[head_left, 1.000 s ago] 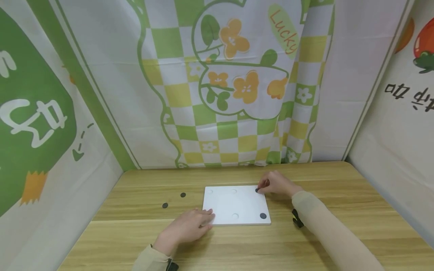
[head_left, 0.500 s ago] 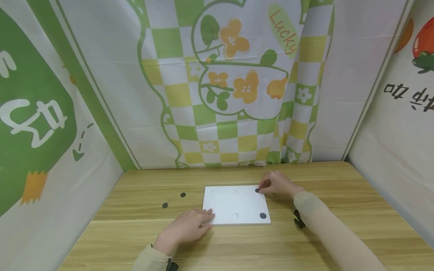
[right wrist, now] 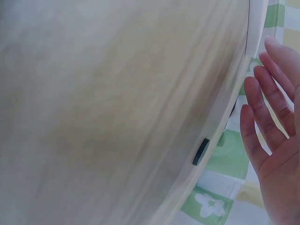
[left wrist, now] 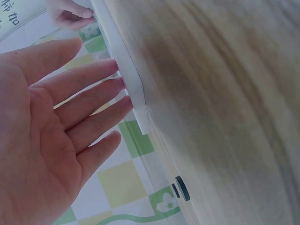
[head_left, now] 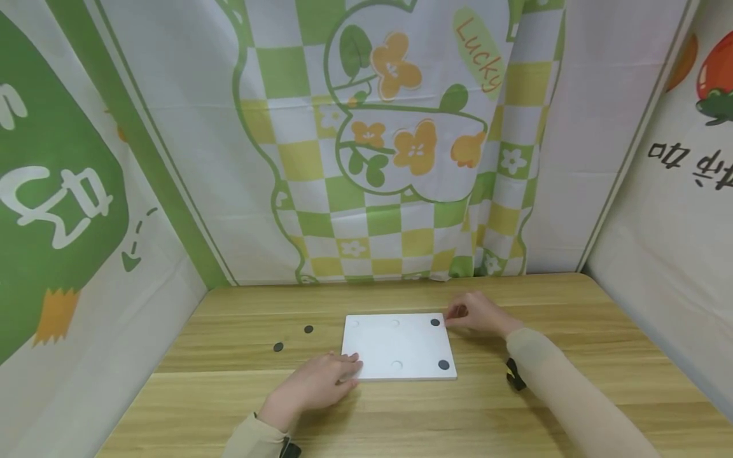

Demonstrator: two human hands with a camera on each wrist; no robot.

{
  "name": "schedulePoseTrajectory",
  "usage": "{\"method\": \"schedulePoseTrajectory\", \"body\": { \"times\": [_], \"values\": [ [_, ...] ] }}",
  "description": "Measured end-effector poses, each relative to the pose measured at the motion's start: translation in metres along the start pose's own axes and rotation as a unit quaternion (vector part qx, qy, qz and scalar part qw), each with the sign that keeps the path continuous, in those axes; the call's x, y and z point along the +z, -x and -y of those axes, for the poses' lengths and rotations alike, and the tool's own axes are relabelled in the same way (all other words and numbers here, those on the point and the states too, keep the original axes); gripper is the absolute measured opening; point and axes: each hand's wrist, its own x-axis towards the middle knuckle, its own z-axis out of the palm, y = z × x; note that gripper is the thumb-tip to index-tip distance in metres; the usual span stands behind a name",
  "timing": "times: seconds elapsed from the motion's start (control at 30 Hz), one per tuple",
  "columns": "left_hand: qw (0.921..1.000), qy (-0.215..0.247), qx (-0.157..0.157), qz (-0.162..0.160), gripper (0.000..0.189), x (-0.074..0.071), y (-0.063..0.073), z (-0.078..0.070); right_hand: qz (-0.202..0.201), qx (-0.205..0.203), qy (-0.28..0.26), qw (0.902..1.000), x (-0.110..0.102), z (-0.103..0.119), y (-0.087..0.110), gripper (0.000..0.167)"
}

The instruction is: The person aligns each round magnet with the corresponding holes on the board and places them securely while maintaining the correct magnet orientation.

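Observation:
A thin white board [head_left: 372, 343] with round shallow recesses lies on the wooden table. Dark discs fill its two right-hand corner recesses, the far disc [head_left: 435, 322] and the near disc [head_left: 443, 364]. My left hand [head_left: 321, 381] rests its fingertips on the board's near left corner; the left wrist view shows those fingers [left wrist: 93, 84] extended along the edge. My right hand [head_left: 478, 315] is at the far right corner, fingertips beside the far disc. In the right wrist view this hand [right wrist: 276, 122] has loosely bent fingers with nothing between them.
Two loose dark discs, one farther [head_left: 308, 329] and one nearer [head_left: 278, 346], lie on the table left of the board. The right wrist view shows another dark disc [right wrist: 201, 151] on the table. A patterned curtain [head_left: 401, 242] hangs behind the table's far edge.
My right hand has drawn away to the right from the far right corner disc, which now shows fully in its recess. My left hand has stayed at the board's corner.

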Motion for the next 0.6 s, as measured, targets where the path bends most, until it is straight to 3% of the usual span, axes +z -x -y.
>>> {"method": "schedulePoseTrajectory", "body": {
  "times": [0.23,0.6],
  "values": [
    [1.0,0.0,-0.001,0.001,0.04,0.0,0.0,0.0,-0.005,-0.015,-0.005,0.9999,-0.002,-0.002,0.007,0.008],
    [1.0,0.005,-0.006,0.005,0.041,0.0,0.0,-0.001,-0.007,0.005,0.022,0.9997,-0.007,-0.007,0.018,0.009]
  ]
}}
